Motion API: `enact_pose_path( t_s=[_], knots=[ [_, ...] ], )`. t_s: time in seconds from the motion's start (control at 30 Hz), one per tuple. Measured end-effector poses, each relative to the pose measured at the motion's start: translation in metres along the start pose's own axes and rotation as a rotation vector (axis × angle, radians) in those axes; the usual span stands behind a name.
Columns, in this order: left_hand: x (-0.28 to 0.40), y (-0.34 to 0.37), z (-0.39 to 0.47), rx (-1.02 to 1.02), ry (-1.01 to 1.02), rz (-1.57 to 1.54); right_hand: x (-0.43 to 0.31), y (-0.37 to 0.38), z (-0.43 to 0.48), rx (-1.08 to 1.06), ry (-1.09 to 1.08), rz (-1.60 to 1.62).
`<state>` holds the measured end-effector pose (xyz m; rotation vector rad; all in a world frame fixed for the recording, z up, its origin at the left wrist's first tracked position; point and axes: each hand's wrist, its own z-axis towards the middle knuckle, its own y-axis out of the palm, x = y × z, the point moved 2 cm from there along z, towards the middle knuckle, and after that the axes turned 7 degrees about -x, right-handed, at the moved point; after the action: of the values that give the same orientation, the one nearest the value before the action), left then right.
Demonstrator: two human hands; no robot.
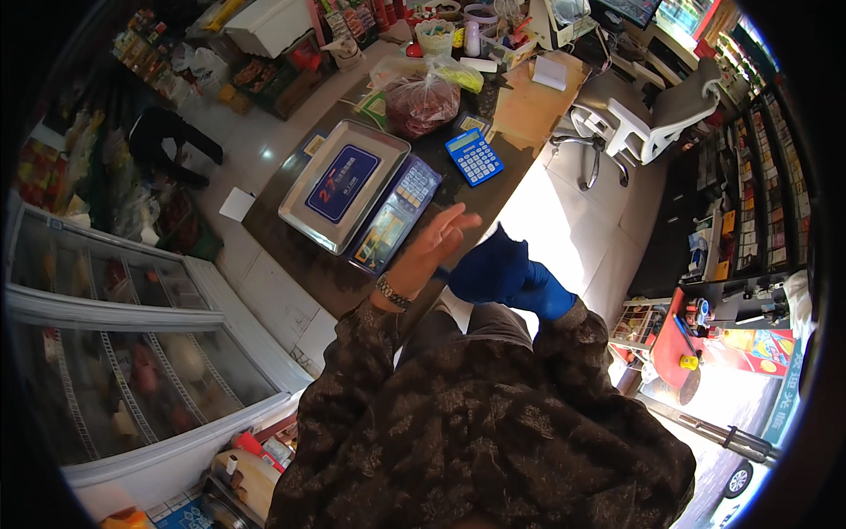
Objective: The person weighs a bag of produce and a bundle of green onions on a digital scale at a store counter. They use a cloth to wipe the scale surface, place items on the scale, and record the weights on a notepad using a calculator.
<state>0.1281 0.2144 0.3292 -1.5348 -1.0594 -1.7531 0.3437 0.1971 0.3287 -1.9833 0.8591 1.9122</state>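
My left hand (pixel 433 244), bare and with a metal-band watch at the wrist, is over the counter edge beside the scale, its fingers apart and nothing seen in them. To its right, my right hand (pixel 545 291) wears a blue glove and grips a dark blue cloth item (pixel 492 264), perhaps another glove; its folds hide part of the fingers. Beyond my left hand, a digital scale with a steel pan (pixel 344 185) sits on the dark counter (pixel 277 244). A blue calculator (pixel 474 157) lies right of the scale. Behind it stands a knotted clear plastic bag of dark red goods (pixel 423 102).
A torn cardboard sheet (pixel 522 112) covers the counter's right part. Tubs and a basket (pixel 509 49) crowd its far end. An office chair (pixel 661 112) stands at right. Glass-topped freezers (pixel 152 377) flank the left; a dark-clothed person (pixel 172 145) is farther off at left.
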Motion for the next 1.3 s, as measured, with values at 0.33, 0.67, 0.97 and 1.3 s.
enact_pose_path(
  t_s=[0.33, 0.67, 0.97, 1.3],
  knots=[
    [0.033, 0.077, 0.055, 0.154, 0.053, -0.149, -0.019, -0.027, -0.079, 0.175, -0.389, 0.080],
    [0.066, 0.201, 0.124, 0.195, 0.522, 0.370, -0.020, -0.081, -0.235, 0.524, -0.148, -0.408],
    [0.045, 0.267, 0.189, 0.173, 0.427, 0.202, 0.021, -0.109, -0.362, 0.882, 0.018, -0.170],
    [-0.070, 0.359, 0.212, -0.095, -0.005, 0.159, 0.040, -0.137, -0.374, 1.054, -0.422, 0.669]
  ],
)
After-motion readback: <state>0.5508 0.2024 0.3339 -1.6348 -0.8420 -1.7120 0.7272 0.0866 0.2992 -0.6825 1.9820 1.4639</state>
